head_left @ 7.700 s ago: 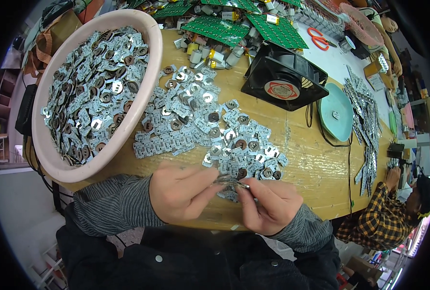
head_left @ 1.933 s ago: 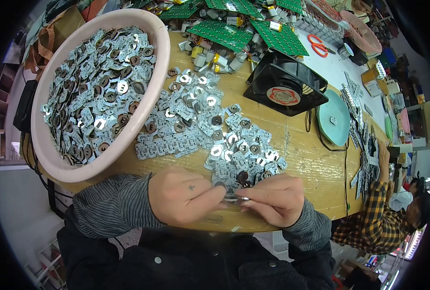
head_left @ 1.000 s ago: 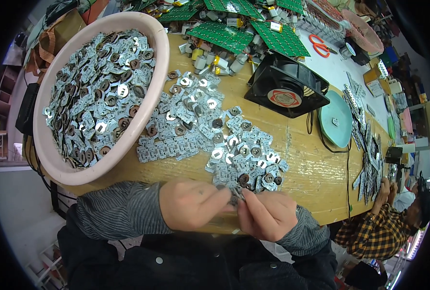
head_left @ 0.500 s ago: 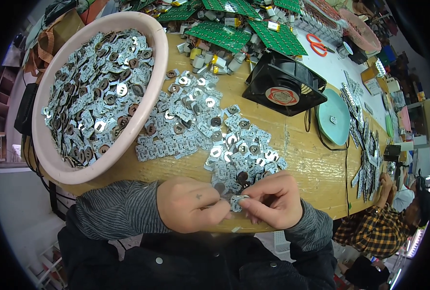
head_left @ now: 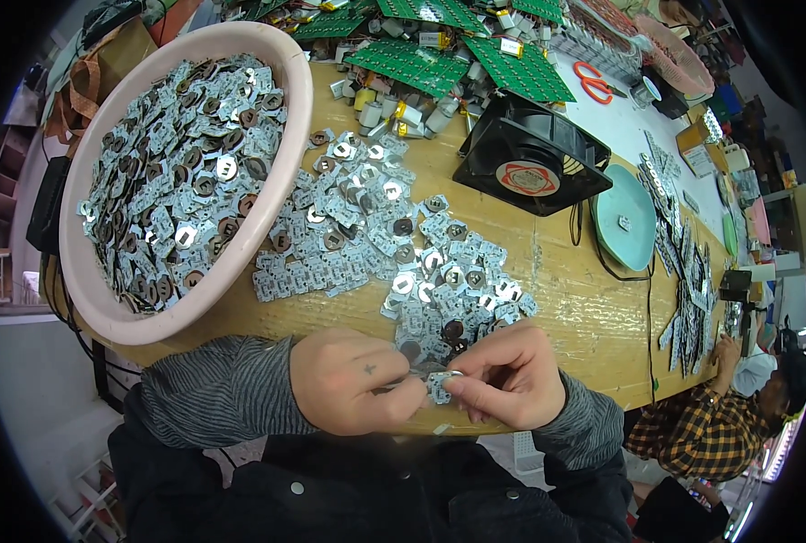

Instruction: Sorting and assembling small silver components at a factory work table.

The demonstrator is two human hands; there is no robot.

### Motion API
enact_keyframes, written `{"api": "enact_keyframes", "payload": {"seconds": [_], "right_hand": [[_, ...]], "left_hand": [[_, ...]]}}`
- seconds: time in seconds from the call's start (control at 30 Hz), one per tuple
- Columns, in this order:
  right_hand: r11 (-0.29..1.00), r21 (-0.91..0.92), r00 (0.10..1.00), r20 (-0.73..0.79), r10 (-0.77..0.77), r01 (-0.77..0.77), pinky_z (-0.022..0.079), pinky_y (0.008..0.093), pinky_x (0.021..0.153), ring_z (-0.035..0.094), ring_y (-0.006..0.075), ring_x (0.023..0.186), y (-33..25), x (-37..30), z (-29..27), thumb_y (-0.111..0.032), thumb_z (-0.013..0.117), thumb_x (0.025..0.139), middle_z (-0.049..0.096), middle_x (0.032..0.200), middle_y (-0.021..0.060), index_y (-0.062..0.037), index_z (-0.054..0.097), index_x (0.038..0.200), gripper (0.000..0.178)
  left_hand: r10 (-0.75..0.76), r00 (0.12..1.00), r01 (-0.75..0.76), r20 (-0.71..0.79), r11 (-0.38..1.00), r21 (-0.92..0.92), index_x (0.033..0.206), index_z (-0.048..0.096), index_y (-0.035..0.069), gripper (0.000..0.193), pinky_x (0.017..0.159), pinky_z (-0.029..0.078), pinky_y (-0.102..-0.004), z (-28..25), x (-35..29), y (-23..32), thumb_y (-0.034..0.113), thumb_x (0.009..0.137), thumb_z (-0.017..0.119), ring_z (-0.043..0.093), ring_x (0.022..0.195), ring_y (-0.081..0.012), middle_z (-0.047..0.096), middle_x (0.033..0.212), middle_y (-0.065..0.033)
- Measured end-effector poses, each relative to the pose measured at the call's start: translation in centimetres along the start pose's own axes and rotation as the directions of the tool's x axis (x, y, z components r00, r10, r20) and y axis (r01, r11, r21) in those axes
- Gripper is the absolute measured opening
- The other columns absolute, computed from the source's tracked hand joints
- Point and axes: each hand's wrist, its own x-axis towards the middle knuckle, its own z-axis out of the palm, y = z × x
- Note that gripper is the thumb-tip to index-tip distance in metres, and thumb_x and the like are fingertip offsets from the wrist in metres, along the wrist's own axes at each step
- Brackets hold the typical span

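Near the table's front edge, my right hand (head_left: 510, 376) pinches a small white circuit board (head_left: 440, 386) between thumb and forefinger. My left hand (head_left: 353, 380) is closed, its curled fingertips against the board's left side; what they grip, if anything, is hidden. Just beyond both hands lies a loose pile of similar small boards (head_left: 457, 271), many bearing round silver or dark coin-shaped parts. This pile spreads back toward a large pale pink basin (head_left: 301, 136) on the left, heaped with more such boards (head_left: 181, 181).
A black fan (head_left: 534, 158) stands beyond the pile, beside a turquoise dish (head_left: 624, 217) holding one small piece. Green circuit panels (head_left: 412, 68) and wired parts cover the back. Red-handled scissors (head_left: 595, 83) lie farther right. Board strips (head_left: 688, 281) line the right, near another person (head_left: 710, 425).
The small board and my fingers have shifted very slightly to the left, and the board has tilted a little. At the right, the other person's arm has moved slightly.
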Motion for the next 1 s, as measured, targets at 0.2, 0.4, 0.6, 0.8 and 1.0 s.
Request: {"api": "enact_keyframes", "payload": {"seconds": [0.2,0.4,0.6,0.8,1.0], "right_hand": [[1.000,0.011,1.000,-0.025,-0.001,0.001,0.047,0.0227,0.047,0.066,0.0100,0.053,-0.16,-0.09,0.06,0.003,0.068,0.093,0.068,0.063,0.0076,0.0088,0.072,0.089,0.008],[1.000,0.005,1.000,-0.012,0.016,-0.016,0.047,0.0228,0.048,0.066,0.0098,0.053,-0.01,0.00,-0.05,0.003,0.068,0.093,0.069,0.064,0.0077,0.0087,0.071,0.089,0.008],[1.000,-0.020,1.000,0.014,0.007,-0.006,0.047,0.0228,0.047,0.065,0.0095,0.054,0.09,0.12,-0.05,0.002,0.069,0.092,0.068,0.062,0.0073,0.0077,0.072,0.086,0.008],[0.998,-0.061,0.999,0.039,-0.013,0.016,0.043,0.0239,0.046,0.061,0.0085,0.051,0.41,0.13,-0.15,0.001,0.070,0.090,0.066,0.059,0.0074,0.0071,0.072,0.083,0.009],[1.000,-0.024,1.000,0.019,0.001,-0.001,0.046,0.0226,0.047,0.064,0.0097,0.051,0.15,0.17,-0.01,0.003,0.069,0.091,0.067,0.061,0.0081,0.0080,0.072,0.085,0.009]], "left_hand": [[0.009,1.000,-0.009,-0.005,1.000,0.008,0.103,0.055,0.006,0.032,0.040,0.039,-0.0282,-0.09,0.14,0.00,0.014,0.078,0.074,0.051,0.052,-0.0154,0.044,0.070,-0.0016],[0.052,0.999,-0.051,-0.009,0.998,0.038,0.101,0.056,0.007,0.032,0.041,0.037,-0.0266,0.04,-0.17,-0.20,0.013,0.073,0.071,0.050,0.053,-0.0138,0.043,0.070,-0.0013],[0.091,0.996,-0.090,-0.005,0.993,0.081,0.098,0.057,0.007,0.030,0.041,0.036,-0.0261,0.08,-0.04,-0.08,0.018,0.074,0.071,0.048,0.053,-0.0135,0.042,0.070,-0.0011],[0.101,0.995,-0.101,0.010,0.989,0.106,0.096,0.057,0.008,0.030,0.042,0.036,-0.0259,-0.22,0.06,-0.10,0.020,0.074,0.073,0.048,0.054,-0.0132,0.043,0.070,-0.0010],[0.121,0.992,-0.122,0.018,0.989,0.083,0.094,0.047,0.004,0.042,0.037,0.033,-0.0246,-0.43,0.15,-0.12,0.020,0.079,0.083,0.048,0.048,-0.0136,0.055,0.072,-0.0080]]}}
